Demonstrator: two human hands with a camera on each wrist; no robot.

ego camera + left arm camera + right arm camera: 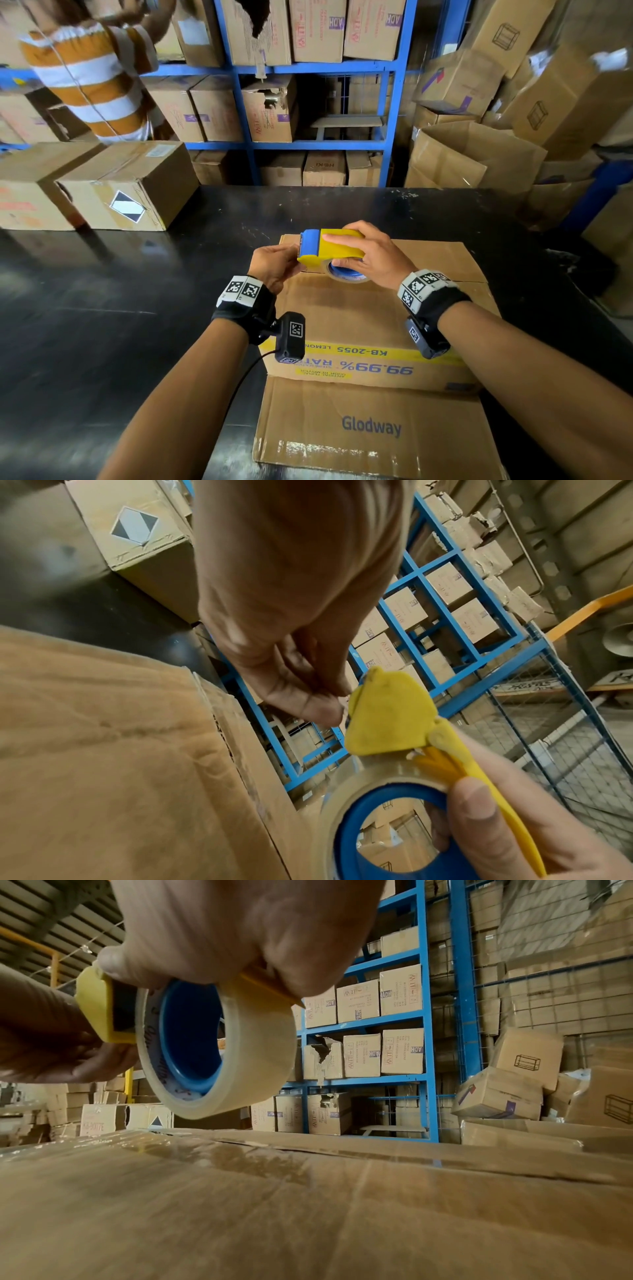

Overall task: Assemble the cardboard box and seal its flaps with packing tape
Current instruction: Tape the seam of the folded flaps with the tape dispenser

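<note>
A brown cardboard box [370,308] with yellow and blue print stands on the black table [102,308], its top flaps closed along a seam. Its near flap marked "Glodway" [371,428] lies folded out toward me. My right hand [373,255] grips a yellow and blue tape dispenser [334,246] with a clear tape roll [219,1047] just above the box's far left part. My left hand [277,265] pinches at the dispenser's front end [346,710], where the tape comes out. The tape end itself is too small to make out.
Two sealed cartons [126,185] sit on the table's far left. Blue shelving [397,102] full of cartons stands behind the table, and loose boxes [479,154] are piled at the right. A person in a striped shirt [89,78] stands at the far left.
</note>
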